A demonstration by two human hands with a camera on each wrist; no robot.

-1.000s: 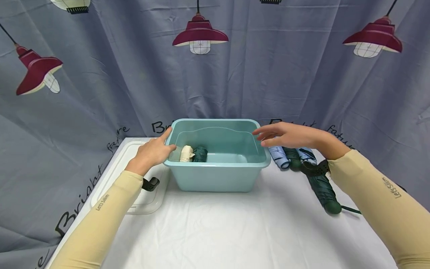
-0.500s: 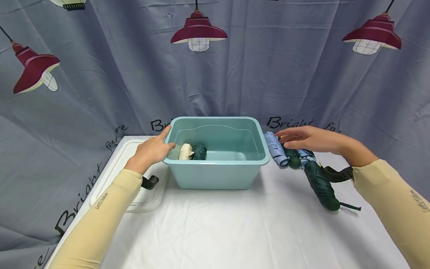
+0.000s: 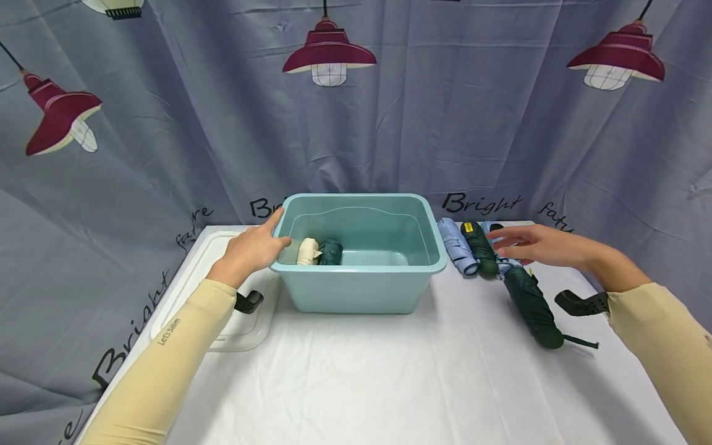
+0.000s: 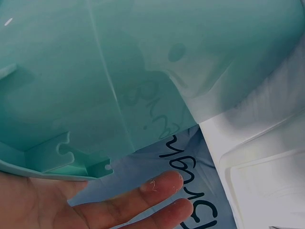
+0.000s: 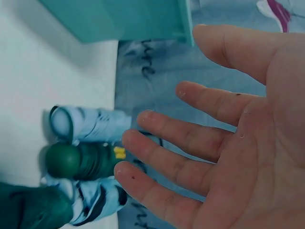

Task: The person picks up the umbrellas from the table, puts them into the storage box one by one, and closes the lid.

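Observation:
A teal plastic bin (image 3: 356, 290) stands on the table; inside, at its left end, lie a cream folded umbrella (image 3: 308, 252) and a dark green one (image 3: 331, 253). My left hand (image 3: 249, 252) rests at the bin's left rim with fingers extended. My right hand (image 3: 547, 248) hovers, fingers spread, over the row of folded umbrellas to the right, holding nothing. That row has a light blue umbrella (image 3: 457, 246), a dark green umbrella (image 5: 90, 160) with a yellow label, and a blue patterned umbrella (image 5: 97, 202) partly hidden by the hand. Nearer me lies a dark green umbrella (image 3: 534, 309) with a strap.
A clear-white lid (image 3: 236, 337) lies flat left of the bin, partly under my left arm. Behind the white-covered table (image 3: 378, 377) hangs a grey-blue curtain (image 3: 445, 136) printed with red lamps.
My right hand has moved right, from the bin's right rim to above the umbrellas, uncovering the light blue and yellow-labelled ones. The left hand stays at the rim.

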